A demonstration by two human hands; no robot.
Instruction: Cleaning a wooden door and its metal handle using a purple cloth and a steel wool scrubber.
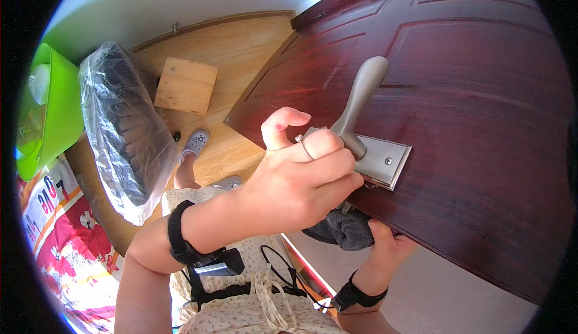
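A dark red-brown wooden door (pixel 474 122) fills the right side, with a satin metal lever handle (pixel 361 95) on a metal plate (pixel 384 153). My left hand (pixel 307 167), with a ring on one finger, is at the plate and the door's edge; its index finger is bent and raised, the others curled. Their tips are hidden, so I cannot tell what they grip. Below the door's edge hangs a bunched dark grey cloth item (pixel 350 228). My right hand (pixel 390 239) has its thumb against this cloth, beside the door's edge; its other fingers are hidden behind the door.
A bright green plastic bin (pixel 61 104) and a dark item in clear plastic wrap (pixel 128 140) stand at the left. A square wooden stool (pixel 187 85) is on the wood floor near my clog-clad feet. Red and white patterned fabric (pixel 76 243) lies at lower left.
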